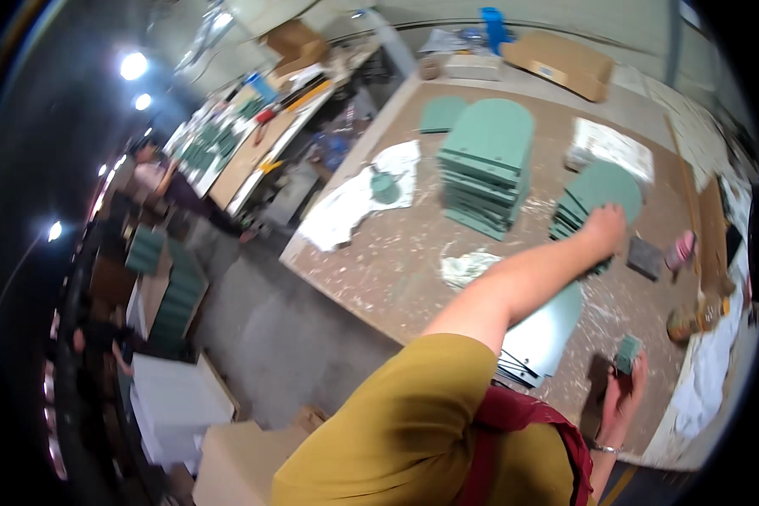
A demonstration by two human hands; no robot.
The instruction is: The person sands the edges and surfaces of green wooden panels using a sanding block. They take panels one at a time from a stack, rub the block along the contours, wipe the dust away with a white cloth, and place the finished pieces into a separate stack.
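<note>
While the left hand [605,226] reached across the worktop [396,253] and rested on a low pile of green arched panels [594,196], whether its fingers gripped one could not be told. Nearer the body, the right hand [620,396] pinched a small green block [627,353] above the worktop's edge, beside a taller green stack [485,169].

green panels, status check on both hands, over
Left hand on the short panel stack. Right hand grips a small green block. Nothing blocking.
</note>
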